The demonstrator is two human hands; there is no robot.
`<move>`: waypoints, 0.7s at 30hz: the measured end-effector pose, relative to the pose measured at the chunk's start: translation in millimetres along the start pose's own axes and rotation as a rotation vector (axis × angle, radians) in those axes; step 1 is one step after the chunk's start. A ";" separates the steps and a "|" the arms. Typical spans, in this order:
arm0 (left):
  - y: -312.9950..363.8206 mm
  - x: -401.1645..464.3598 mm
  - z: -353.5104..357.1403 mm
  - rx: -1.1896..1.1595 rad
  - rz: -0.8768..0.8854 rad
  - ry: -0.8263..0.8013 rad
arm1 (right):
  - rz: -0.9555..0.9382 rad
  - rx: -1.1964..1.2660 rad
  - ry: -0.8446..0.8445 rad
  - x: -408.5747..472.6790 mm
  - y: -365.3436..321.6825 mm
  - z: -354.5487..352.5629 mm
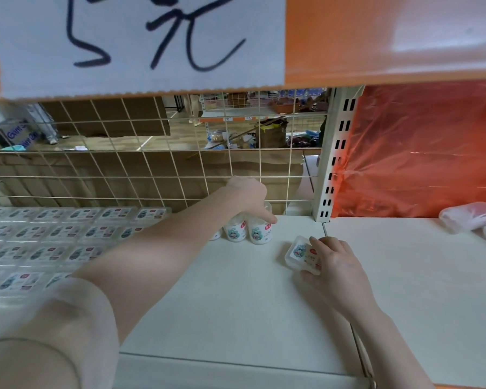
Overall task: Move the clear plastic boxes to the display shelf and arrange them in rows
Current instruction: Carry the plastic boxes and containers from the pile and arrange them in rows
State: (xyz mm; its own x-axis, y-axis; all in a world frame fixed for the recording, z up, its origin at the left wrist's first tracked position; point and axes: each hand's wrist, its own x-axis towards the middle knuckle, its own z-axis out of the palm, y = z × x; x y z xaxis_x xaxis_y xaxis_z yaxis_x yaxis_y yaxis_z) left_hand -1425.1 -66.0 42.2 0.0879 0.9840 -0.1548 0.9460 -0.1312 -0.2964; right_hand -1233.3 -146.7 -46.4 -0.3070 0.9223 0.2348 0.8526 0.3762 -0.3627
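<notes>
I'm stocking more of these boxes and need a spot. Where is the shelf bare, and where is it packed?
Bare shelf lies between the rows of flat boxes on the left and the box held by the right hand. It is crowded along the left, and by the jars under the left hand.

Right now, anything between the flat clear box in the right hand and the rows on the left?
Yes. The left forearm and the small round clear tubs under the left hand sit between the flat clear plastic box in the right hand and the rows of boxes.
</notes>
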 end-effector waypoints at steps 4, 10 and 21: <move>3.9 -1.2 -1.3 0.047 0.009 -0.006 | 0.009 0.002 0.001 -2.3 1.3 0.0; 5.7 -1.7 1.1 0.076 0.050 -0.023 | 0.017 0.013 0.010 -5.4 3.9 -0.7; 2.5 -26.7 1.2 -0.076 0.009 0.175 | -0.032 0.031 0.030 -14.0 13.7 -1.6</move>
State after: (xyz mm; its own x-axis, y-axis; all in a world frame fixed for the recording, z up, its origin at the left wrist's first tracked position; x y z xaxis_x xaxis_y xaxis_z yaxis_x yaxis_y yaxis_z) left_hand -1425.5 -92.7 44.4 0.1427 0.9897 0.0108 0.9653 -0.1367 -0.2224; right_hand -1216.6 -154.6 -53.2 -0.3207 0.9069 0.2733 0.8289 0.4083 -0.3824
